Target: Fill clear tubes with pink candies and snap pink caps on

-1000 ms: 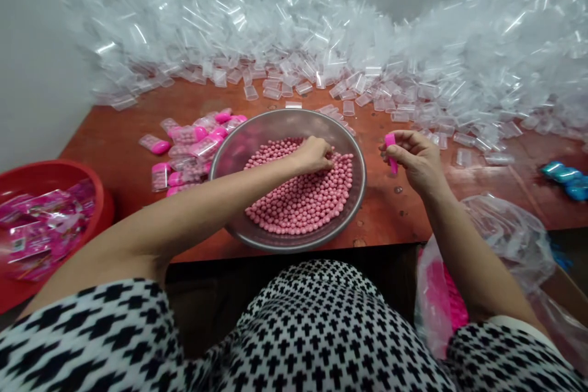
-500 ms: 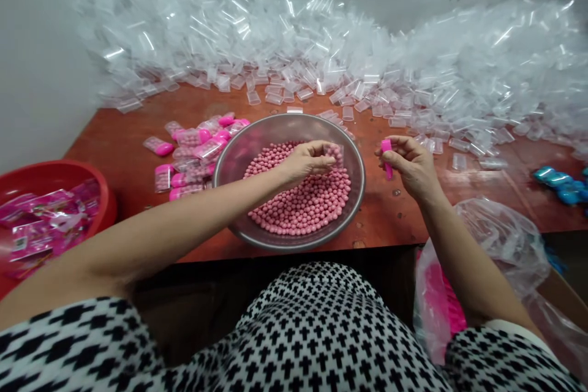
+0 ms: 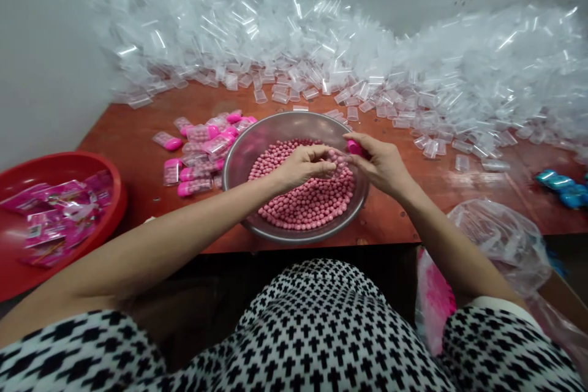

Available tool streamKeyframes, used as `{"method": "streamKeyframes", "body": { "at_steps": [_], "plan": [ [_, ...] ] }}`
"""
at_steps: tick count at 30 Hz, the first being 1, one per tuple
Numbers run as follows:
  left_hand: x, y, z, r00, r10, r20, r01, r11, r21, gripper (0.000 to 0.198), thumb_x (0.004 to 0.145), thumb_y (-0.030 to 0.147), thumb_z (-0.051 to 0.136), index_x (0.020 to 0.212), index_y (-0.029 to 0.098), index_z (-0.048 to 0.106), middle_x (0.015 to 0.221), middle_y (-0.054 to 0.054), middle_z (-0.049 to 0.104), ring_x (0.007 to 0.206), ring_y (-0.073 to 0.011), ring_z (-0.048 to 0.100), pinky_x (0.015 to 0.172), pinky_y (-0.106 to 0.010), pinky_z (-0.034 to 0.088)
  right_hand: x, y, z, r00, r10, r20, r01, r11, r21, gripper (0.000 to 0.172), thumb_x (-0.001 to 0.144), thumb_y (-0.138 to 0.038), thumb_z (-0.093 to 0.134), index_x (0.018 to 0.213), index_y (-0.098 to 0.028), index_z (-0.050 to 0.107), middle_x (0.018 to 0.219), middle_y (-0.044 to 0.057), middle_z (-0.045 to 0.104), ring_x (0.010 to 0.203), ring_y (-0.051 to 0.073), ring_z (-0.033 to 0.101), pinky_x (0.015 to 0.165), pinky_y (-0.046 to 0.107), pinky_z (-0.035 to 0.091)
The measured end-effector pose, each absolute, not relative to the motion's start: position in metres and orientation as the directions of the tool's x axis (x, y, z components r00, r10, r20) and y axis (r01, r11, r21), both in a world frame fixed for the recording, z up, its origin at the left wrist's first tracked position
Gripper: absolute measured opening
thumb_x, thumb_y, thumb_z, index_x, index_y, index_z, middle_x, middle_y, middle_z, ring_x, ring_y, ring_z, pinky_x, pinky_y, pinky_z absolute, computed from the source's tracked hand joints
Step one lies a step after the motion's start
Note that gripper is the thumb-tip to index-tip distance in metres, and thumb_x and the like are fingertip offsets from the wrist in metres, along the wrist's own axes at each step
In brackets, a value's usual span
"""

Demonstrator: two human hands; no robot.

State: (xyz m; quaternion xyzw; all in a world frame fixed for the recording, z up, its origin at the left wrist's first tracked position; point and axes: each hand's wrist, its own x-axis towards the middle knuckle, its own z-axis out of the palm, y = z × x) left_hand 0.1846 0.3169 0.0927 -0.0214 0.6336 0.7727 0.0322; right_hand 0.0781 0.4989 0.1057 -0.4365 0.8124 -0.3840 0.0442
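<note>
Over a metal bowl [image 3: 239, 156] of round pink candies [image 3: 303, 208], my left hand [image 3: 307, 164] is closed on a small clear container [image 3: 337, 160] with pink candies in it; fingers partly cover it. My right hand [image 3: 379, 162] pinches a bright pink cap [image 3: 354, 147] just beside that container's end, above the bowl's right rim. Whether cap and container touch I cannot tell. Left of the bowl lies a pile of filled containers with pink caps [image 3: 197, 150].
Clear plastic containers [image 3: 294, 43] are heaped along the wall. A red basin [image 3: 118, 196] with pink printed packets [image 3: 64, 214] stands at the left. To the right are a clear plastic bag [image 3: 500, 239] with pink contents and shiny blue items [image 3: 563, 187] on the wooden table [image 3: 399, 220].
My right hand has moved left with the pink cap, from the bare table to the container in my left hand. My left hand stays over the bowl. The view has shifted slightly.
</note>
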Motion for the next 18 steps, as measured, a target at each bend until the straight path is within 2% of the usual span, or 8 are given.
{"method": "streamKeyframes", "body": {
  "at_steps": [3,5,8,10,12,13,15,18],
  "plan": [
    [0.186,0.315,0.087,-0.994,-0.026,-0.108,-0.1,-0.226,0.969,0.03,0.068,0.027,0.083,0.088,0.012,0.067,0.082,-0.002,0.067,0.079,-0.0141,0.065,0.079,-0.032,0.056,0.093,0.491,0.108,-0.516,-0.817,0.258,-0.803,0.357,-0.477,0.047,0.089,-0.018,0.051,0.135,-0.023,0.06,0.136,0.01,0.064,0.122,0.028,0.061,0.106,0.044,0.046],
    [0.187,0.313,0.084,-0.99,-0.056,-0.127,-0.111,-0.23,0.967,0.028,0.069,0.026,0.082,0.088,0.011,0.067,0.082,-0.002,0.067,0.077,-0.0136,0.065,0.081,-0.034,0.056,0.096,0.49,0.108,-0.462,-0.849,0.257,-0.825,0.305,-0.477,0.049,0.09,-0.018,0.048,0.138,-0.024,0.057,0.14,0.009,0.061,0.127,0.026,0.058,0.11,0.044,0.044],
    [0.189,0.312,0.083,-0.991,-0.036,-0.131,-0.12,-0.211,0.97,0.026,0.072,0.025,0.079,0.091,0.012,0.068,0.082,-0.003,0.068,0.078,-0.0142,0.065,0.08,-0.033,0.055,0.091,0.493,0.103,-0.506,-0.822,0.262,-0.722,0.238,-0.649,0.038,0.091,-0.027,0.055,0.128,-0.025,0.063,0.126,0.007,0.069,0.117,0.026,0.064,0.105,0.043,0.049],
    [0.189,0.31,0.084,-0.995,-0.015,-0.103,-0.098,-0.18,0.979,0.024,0.074,0.026,0.077,0.092,0.012,0.068,0.084,-0.003,0.069,0.079,-0.0144,0.065,0.079,-0.032,0.054,0.084,0.496,0.099,-0.592,-0.775,0.221,-0.542,0.179,-0.821,0.033,0.086,-0.035,0.065,0.118,-0.025,0.067,0.109,0.005,0.073,0.1,0.024,0.07,0.092,0.04,0.056],
    [0.187,0.306,0.083,-0.998,-0.007,-0.062,-0.061,-0.103,0.993,0.022,0.077,0.027,0.073,0.092,0.012,0.068,0.086,-0.004,0.07,0.079,-0.0145,0.065,0.078,-0.031,0.053,0.077,0.501,0.098,-0.66,-0.733,0.164,-0.344,0.1,-0.934,0.036,0.079,-0.042,0.075,0.109,-0.024,0.067,0.095,0.002,0.072,0.084,0.02,0.07,0.078,0.035,0.059],
    [0.186,0.303,0.083,-0.999,-0.003,-0.04,-0.04,-0.018,0.999,0.02,0.079,0.027,0.071,0.092,0.013,0.068,0.087,-0.004,0.07,0.079,-0.015,0.065,0.078,-0.03,0.053,0.074,0.503,0.098,-0.686,-0.713,0.145,-0.272,0.067,-0.96,0.038,0.076,-0.044,0.078,0.106,-0.024,0.067,0.091,0.001,0.071,0.079,0.018,0.07,0.073,0.033,0.06],
    [0.183,0.296,0.081,-1.0,0.022,0.017,0.023,0.268,0.963,0.016,0.081,0.024,0.068,0.093,0.013,0.07,0.089,-0.005,0.072,0.083,-0.0172,0.067,0.08,-0.031,0.051,0.071,0.507,0.099,-0.725,-0.676,0.135,-0.213,0.033,-0.976,0.038,0.072,-0.045,0.082,0.101,-0.024,0.068,0.087,-0.001,0.07,0.075,0.016,0.068,0.071,0.032,0.06],
    [0.178,0.292,0.076,-0.99,0.132,0.054,0.132,0.714,0.688,0.012,0.083,0.019,0.066,0.091,0.015,0.074,0.094,-0.008,0.074,0.09,-0.0213,0.068,0.085,-0.032,0.048,0.07,0.511,0.101,-0.744,-0.651,0.15,-0.23,0.039,-0.972,0.038,0.071,-0.047,0.083,0.096,-0.023,0.069,0.084,0.0,0.071,0.076,0.016,0.068,0.073,0.032,0.06]
  ]
}}
